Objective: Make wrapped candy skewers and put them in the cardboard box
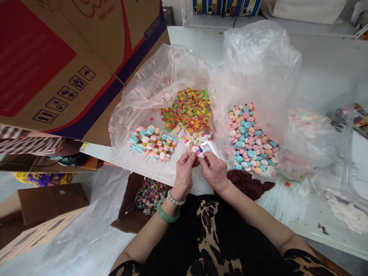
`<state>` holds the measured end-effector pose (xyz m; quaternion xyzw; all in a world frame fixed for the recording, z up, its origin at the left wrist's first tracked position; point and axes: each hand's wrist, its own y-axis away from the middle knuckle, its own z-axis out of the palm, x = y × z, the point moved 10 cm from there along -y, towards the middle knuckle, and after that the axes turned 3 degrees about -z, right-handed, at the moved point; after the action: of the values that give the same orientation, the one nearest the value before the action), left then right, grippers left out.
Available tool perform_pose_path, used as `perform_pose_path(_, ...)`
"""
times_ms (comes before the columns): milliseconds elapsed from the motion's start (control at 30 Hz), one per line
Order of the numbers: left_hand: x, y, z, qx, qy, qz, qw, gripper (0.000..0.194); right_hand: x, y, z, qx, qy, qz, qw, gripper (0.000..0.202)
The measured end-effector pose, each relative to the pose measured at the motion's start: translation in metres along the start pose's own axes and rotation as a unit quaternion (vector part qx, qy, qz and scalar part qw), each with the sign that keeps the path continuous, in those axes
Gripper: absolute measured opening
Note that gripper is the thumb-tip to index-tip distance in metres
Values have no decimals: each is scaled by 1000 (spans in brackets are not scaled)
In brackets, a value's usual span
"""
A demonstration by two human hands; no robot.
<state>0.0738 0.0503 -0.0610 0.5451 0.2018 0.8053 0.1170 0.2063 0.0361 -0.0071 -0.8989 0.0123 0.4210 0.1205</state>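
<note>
My left hand and my right hand meet at the table's near edge, fingers pinched together. Between their fingertips is a small colourful printed piece, pink, white and blue; its exact kind is too small to make out. Just beyond the fingers lie a clear printed wrapper and a white card. To the left, skewered stacks of pastel candies lie in rows on thin white sticks. Small ring candies in red, green and yellow form a pile behind. Pastel tablet candies spread to the right.
A large carton stands at the left. Clear plastic bags surround the candy piles. Below the table edge, an open box holds candy sticks. A brown cloth, white sticks and a white cloth lie at the right.
</note>
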Motion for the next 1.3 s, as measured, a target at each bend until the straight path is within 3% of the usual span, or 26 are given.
perform_pose_path(67, 2, -1, -2, -1, 2, 3, 1000, 33, -2, 0, 1, -22, -65, 7, 998, 18)
perform_pose_path(133, 7, -2, -3, -3, -7, 14, 1000, 30, 6, 1, 7, -54, -163, 56, 984, 20)
perform_pose_path(267, 18, -4, -8, 6, -50, 57, 997, 28, 32, 16, 30, -102, -347, 220, 906, 24)
perform_pose_path(367, 25, -1, -8, 6, -96, 92, 991, 29, 44, 27, 42, -102, -390, 286, 869, 13)
perform_pose_path(433, 27, 4, -8, 18, -128, 106, 986, 31, 44, 27, 42, -92, -369, 274, 883, 15)
perform_pose_path(567, 33, 18, -6, 61, -194, 145, 968, 34, 33, 14, 33, -55, -258, 186, 946, 17)
perform_pose_path(700, 32, 22, -5, 63, -171, 157, 971, 35, 22, 6, 33, -54, -202, 136, 968, 21)
perform_pose_path(833, 19, 8, -5, 12, -76, 83, 994, 37, 16, 2, 23, -36, -180, 99, 978, 21)
perform_pose_path(933, 15, -3, -11, 2, -23, 15, 1000, 38, 9, 1, 11, -25, -104, 49, 993, 24)
perform_pose_path(1067, 5, -10, -1, -57, 104, -96, 988, 35, -6, 3, 8, -33, -26, -23, 999, 26)
perform_pose_path(1167, 12, -12, 6, -78, 136, -86, 984, 28, -10, 5, 10, -49, -60, -17, 997, 24)
perform_pose_path(1300, 17, -11, 8, -86, 141, -58, 985, 25, 2, 3, 22, -108, -193, 90, 971, 22)
